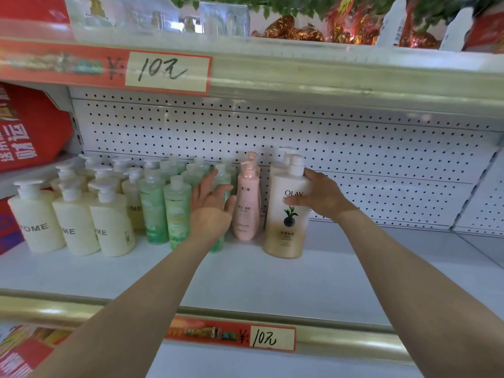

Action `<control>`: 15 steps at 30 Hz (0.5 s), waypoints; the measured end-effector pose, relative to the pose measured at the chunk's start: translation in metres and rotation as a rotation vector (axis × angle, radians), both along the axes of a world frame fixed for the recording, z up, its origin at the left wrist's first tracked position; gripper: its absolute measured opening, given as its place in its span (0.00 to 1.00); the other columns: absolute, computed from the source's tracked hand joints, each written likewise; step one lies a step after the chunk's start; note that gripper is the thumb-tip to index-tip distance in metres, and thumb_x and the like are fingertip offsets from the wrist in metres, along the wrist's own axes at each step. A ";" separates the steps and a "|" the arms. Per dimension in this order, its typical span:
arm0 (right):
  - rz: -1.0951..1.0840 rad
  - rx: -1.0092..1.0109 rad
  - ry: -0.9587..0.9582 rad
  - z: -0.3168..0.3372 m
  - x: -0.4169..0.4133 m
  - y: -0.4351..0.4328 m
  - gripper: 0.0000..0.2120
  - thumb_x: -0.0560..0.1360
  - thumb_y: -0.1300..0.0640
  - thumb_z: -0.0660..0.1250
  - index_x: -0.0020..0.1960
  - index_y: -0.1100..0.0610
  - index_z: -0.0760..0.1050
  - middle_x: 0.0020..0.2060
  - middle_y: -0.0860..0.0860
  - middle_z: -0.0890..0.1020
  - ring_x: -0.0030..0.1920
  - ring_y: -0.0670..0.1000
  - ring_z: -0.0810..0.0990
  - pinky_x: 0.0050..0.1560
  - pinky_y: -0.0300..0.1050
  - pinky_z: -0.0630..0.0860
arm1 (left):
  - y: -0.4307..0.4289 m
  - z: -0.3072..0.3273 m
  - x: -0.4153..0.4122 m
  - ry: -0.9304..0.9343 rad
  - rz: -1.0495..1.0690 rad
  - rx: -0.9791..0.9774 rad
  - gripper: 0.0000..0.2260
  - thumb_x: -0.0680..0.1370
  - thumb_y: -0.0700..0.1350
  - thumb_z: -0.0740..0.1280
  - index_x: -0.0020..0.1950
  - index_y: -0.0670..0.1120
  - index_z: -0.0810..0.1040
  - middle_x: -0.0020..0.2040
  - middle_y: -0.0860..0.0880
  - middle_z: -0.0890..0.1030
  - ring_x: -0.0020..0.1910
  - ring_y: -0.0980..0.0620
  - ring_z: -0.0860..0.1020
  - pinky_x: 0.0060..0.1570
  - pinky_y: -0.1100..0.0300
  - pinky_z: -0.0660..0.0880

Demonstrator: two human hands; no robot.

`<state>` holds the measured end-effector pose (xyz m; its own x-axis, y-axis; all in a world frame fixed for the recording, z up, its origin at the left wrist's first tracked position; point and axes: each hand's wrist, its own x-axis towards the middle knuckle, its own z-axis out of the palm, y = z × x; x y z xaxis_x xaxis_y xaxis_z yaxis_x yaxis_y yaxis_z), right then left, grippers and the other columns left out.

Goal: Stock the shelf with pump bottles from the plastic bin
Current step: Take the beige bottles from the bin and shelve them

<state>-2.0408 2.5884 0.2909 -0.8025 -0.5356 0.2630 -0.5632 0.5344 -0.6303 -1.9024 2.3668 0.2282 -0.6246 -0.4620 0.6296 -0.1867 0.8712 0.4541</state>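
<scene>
I find the shelf [245, 274] partly stocked: my right hand [321, 195] grips the beige Olay bottle [287, 214], upright beside the pink bottle [246, 203]; my left hand [211, 205] presses open-fingered against the green bottles [174, 208]; bin unseen, remainder unknown.

White shelf [245, 274] holds upright pump bottles. A cream-to-gold Olay bottle [289, 214] stands mid-shelf, gripped by the right hand [323, 195]. Just beside it at 9 o'clock stands a pink bottle [246, 205]. Farther toward 9 o'clock cluster green bottles [154, 205], then cream bottles [76, 225].
</scene>
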 end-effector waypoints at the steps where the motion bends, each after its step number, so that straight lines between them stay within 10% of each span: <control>1: -0.001 0.005 0.006 -0.001 0.001 -0.001 0.35 0.63 0.43 0.80 0.68 0.40 0.72 0.58 0.49 0.76 0.59 0.51 0.74 0.52 0.44 0.69 | 0.000 0.000 0.000 0.001 -0.003 0.002 0.12 0.79 0.48 0.66 0.61 0.49 0.80 0.78 0.50 0.60 0.74 0.46 0.62 0.71 0.57 0.54; 15: 0.032 0.040 -0.035 0.004 0.011 -0.003 0.37 0.59 0.40 0.78 0.66 0.40 0.71 0.58 0.48 0.79 0.59 0.52 0.78 0.60 0.54 0.76 | -0.003 0.006 0.002 -0.071 -0.035 0.030 0.14 0.80 0.51 0.64 0.64 0.51 0.78 0.78 0.51 0.58 0.75 0.46 0.60 0.73 0.57 0.53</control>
<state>-2.0300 2.5850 0.2949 -0.7931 -0.5708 0.2127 -0.5582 0.5413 -0.6288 -1.9006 2.3639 0.2338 -0.6830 -0.4571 0.5697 -0.1890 0.8640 0.4667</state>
